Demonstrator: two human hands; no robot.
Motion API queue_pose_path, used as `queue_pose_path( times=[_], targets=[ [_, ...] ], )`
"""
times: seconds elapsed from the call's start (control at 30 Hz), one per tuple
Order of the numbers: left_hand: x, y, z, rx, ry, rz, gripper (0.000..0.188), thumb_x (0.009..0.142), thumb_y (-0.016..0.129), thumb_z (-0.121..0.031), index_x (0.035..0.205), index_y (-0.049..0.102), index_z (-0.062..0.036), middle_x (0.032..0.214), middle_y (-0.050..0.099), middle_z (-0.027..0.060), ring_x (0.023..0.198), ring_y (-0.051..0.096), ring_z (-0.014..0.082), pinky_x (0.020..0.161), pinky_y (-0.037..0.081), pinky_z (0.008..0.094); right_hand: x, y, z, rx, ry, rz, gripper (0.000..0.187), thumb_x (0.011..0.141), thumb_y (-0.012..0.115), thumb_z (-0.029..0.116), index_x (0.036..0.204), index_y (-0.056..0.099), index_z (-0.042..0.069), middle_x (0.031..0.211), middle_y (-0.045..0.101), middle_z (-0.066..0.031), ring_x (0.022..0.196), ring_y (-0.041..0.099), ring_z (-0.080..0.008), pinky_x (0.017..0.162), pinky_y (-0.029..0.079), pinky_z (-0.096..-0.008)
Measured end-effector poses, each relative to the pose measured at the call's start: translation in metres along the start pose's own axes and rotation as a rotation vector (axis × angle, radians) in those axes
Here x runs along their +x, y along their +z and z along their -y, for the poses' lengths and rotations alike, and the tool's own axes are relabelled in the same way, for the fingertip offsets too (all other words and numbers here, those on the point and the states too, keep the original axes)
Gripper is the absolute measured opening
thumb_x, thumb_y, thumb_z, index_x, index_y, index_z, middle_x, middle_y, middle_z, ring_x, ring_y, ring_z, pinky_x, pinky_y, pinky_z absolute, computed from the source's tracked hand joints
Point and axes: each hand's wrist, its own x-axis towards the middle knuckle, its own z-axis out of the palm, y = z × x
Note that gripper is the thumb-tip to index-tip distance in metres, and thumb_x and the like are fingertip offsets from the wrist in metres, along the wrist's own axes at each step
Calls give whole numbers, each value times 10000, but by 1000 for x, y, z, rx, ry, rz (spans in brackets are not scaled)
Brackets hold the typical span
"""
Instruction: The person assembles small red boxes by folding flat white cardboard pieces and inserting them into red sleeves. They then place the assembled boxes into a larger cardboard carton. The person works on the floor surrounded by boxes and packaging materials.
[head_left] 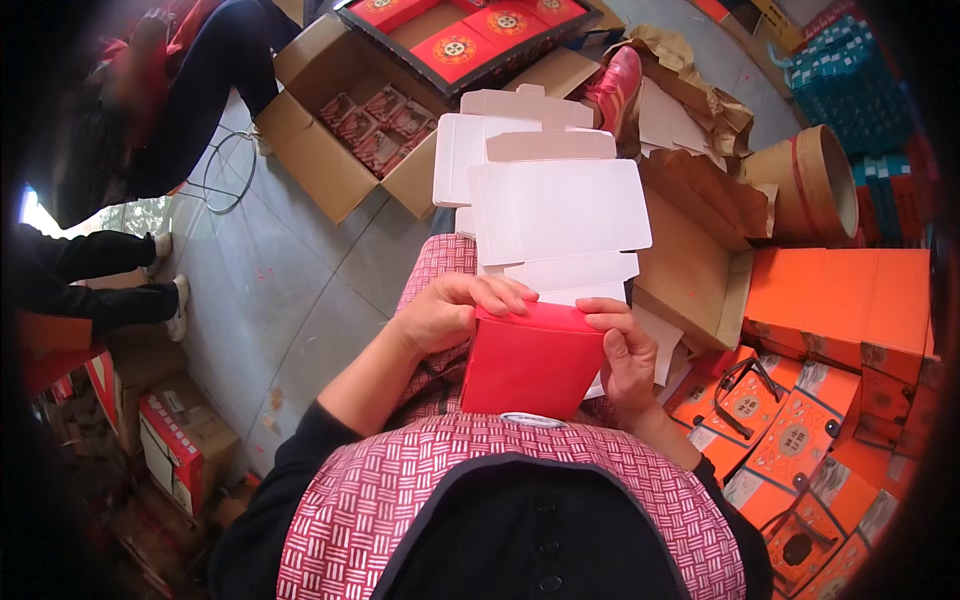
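A red box (535,365) rests against my checked apron, held between both hands. My left hand (460,308) grips its far left corner, fingers bent over the top edge. At the opposite corner, my right hand (625,352) has its fingertips on the far edge and its thumb by the side. Just beyond the box, flat white card box blanks (560,210) lie overlapped on my lap, with flaps and tan undersides showing at their far edges.
An open carton (310,150) of small wrapped packs stands far left, beside a tray (480,70) of red boxes. To the right are an empty carton (700,270), a cardboard drum (805,190) and orange gift boxes (790,430). People's legs (110,275) show at left.
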Motion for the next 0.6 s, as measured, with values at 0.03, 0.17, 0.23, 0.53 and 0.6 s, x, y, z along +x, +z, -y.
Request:
queue_pose_path(
  times=[0.03,0.17,0.23,0.53,0.6],
  targets=[
    [0,-1,1,-7,-2,5,189,852,662,-249,962,688,-99,1084,636,109,1232,437,332,1043,314,513,0,0,1,9,9,-2,202,958,504,165,1005,621,6,1164,583,-150,1077,542,-208,934,405,-317],
    [1,-3,1,-21,7,18,186,826,689,-252,932,697,-98,1057,647,108,1208,455,332,1035,324,508,0,3,-3,42,3,-11,204,961,495,156,986,623,0,1141,592,-148,1065,546,-207,933,405,-321],
    [2,-5,4,-64,-11,49,213,825,688,-250,971,690,-95,1127,622,117,1244,425,345,1050,310,520,0,-1,-4,65,7,14,215,965,483,155,1000,618,-8,1174,576,-155,1091,537,-214,952,395,-329],
    [0,30,5,-321,-98,-168,340,847,664,-254,1150,606,-110,1369,437,193,1304,359,367,1050,325,518,-9,28,5,288,94,-123,400,1009,323,237,1313,447,9,1442,353,-141,1268,411,-226,1050,327,-358],
    [-1,33,10,-330,-61,-167,301,850,662,-255,1105,612,-101,1358,439,221,1275,405,363,1029,364,499,-14,29,2,266,72,-140,413,1010,307,236,1333,427,8,1446,349,-136,1274,403,-225,1056,316,-359]
  ],
)
